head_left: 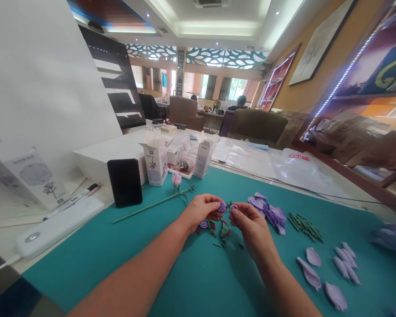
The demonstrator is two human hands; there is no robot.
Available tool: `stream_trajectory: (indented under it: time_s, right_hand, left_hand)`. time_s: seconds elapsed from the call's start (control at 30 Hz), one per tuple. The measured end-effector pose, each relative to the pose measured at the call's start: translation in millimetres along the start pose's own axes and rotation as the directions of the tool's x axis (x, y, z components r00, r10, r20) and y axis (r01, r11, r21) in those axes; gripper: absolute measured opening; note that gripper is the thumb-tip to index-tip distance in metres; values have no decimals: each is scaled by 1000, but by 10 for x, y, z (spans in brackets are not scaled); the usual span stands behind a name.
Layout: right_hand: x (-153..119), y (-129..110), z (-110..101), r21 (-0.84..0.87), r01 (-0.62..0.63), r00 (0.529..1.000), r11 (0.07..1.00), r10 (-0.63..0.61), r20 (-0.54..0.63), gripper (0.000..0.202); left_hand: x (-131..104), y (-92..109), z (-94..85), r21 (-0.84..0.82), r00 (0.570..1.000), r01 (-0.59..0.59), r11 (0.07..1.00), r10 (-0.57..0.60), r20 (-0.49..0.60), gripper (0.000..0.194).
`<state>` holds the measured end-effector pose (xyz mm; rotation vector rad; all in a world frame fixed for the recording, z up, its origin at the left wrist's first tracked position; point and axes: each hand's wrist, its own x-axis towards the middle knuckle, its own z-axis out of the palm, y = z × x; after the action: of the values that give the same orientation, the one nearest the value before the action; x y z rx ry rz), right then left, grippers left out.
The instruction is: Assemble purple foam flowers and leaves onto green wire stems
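Above the green mat (pixel 198 281), my left hand (pixel 201 210) pinches a small purple openwork flower piece (pixel 222 207) between thumb and fingers. Close beside it, my right hand (pixel 251 222) grips a small purple ring-shaped piece (pixel 233 208). Whether the two pieces touch I cannot tell. Below my hands lie another purple openwork piece (pixel 203 224) and green leaf pieces (pixel 224 229) among small red parts. To the right of my right hand is a pile of purple petals (pixel 267 211).
Green sticks (pixel 305 226), loose petals (pixel 308 274) and pale purple bud-shaped pieces (pixel 346 263) lie at the right. A long green stem (pixel 148 206) with a pink-purple bud (pixel 176 179) lies left of my hands. Behind stand a black phone-like slab (pixel 124 182) and boxes (pixel 156 163).
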<state>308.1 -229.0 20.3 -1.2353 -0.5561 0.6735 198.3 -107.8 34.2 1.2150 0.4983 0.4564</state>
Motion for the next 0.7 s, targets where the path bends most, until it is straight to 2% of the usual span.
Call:
stream_trajectory:
  time_s: [0.1,0.17,0.27,0.4,0.7]
  right_hand:
    - [-24,-12,24,-19,5,1000,1000,-4,24,32]
    - [-37,-15,36,-32,12,998,999,-10,58,31]
    - [-58,-22,59,-53,25,995,998,-20,96,32]
    - [-72,-44,73,-79,61,993,995,-53,102,32]
    - [-84,-46,76,-208,193,979,959,-173,109,26]
  left_hand:
    - [-16,18,7,2,999,-39,999,39,-8,24]
    - [-28,31,11,-14,999,-49,999,49,8,17]
    - [-44,52,16,-99,998,0,995,6,62,11]
    - [-54,60,17,-189,993,38,981,-15,119,26]
    - [-30,24,2,-8,1000,-13,1000,12,-19,29]
